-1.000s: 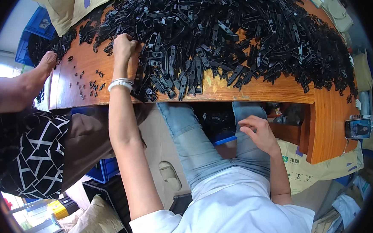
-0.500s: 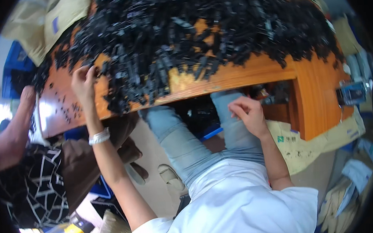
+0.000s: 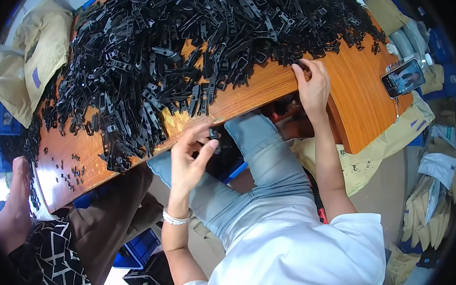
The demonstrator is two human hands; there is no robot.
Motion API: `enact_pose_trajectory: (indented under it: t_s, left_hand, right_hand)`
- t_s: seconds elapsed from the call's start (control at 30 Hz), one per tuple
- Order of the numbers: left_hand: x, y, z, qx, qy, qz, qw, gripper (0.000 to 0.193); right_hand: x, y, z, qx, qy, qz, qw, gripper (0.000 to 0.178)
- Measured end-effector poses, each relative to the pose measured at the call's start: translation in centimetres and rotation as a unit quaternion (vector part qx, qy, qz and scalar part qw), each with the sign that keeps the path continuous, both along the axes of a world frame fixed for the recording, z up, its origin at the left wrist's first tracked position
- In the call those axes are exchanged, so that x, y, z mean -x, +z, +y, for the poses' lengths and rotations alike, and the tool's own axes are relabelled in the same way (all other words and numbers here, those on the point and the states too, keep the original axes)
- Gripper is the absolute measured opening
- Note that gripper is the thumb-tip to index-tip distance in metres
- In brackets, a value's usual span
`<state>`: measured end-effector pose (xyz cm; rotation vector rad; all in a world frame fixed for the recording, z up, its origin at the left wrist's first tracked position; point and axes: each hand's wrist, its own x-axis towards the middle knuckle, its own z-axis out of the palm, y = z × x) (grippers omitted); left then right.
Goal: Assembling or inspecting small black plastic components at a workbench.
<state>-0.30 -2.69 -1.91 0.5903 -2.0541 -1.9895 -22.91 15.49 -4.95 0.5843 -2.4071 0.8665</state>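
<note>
A large heap of black plastic clip-like pieces [image 3: 221,33] covers most of the orange-brown wooden table [image 3: 361,98]. My left hand [image 3: 187,163] is held just off the table's near edge, above my lap. Its thumb and fingers pinch a small black plastic piece [image 3: 214,135]. My right hand [image 3: 314,87] is at the front fringe of the heap, right of the middle. The thumb and fingertips there are bent together against the outermost black pieces; whatever sits between them is too small to make out.
A phone [image 3: 402,78] stands at the table's right end. Tiny black bits [image 3: 70,170] lie scattered at the left. Beside them is another person's arm [image 3: 17,202]. Under the tabletop an open compartment [image 3: 289,115] shows. Tan sacks [image 3: 47,44] and blue bins [image 3: 5,132] flank the table.
My left hand has come from the heap's left edge toward me, now with a black piece in its fingers. My right hand has risen from my lap to the heap. The view has shifted.
</note>
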Motion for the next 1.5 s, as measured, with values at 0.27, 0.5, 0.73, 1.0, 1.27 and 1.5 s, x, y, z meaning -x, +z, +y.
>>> enact_pose_trajectory:
  t_s: [0.27,0.5,0.73,1.0,1.27,1.5]
  left_hand:
    - [1.6,-0.5,2.1,-0.015,-0.074,-0.006,0.997,0.032]
    - [0.3,-1.5,1.8,-0.035,-0.010,-0.007,0.999,0.032]
    - [0.7,-1.3,2.9,-0.057,-0.011,-0.026,0.998,0.029]
    - [0.4,-1.7,3.1,-0.085,0.000,-0.007,0.996,0.029]
    - [0.6,-2.4,2.9,-0.100,0.024,0.003,0.995,0.029]
    - [1.2,-1.9,3.2,-0.273,0.013,0.020,0.962,0.033]
  right_hand:
    - [0.3,0.6,1.4,0.068,0.015,-0.095,0.993,0.012]
    - [1.3,-0.4,0.5,0.213,0.073,-0.185,0.957,0.009]
    - [1.4,-0.6,-0.4,0.283,0.078,-0.195,0.936,0.008]
    - [2.0,-1.2,-2.0,0.449,0.103,-0.173,0.870,0.007]
    - [2.4,-1.4,-1.5,0.474,0.110,-0.128,0.864,0.007]
    - [-0.1,-0.5,-0.6,0.463,0.158,-0.223,0.843,0.008]
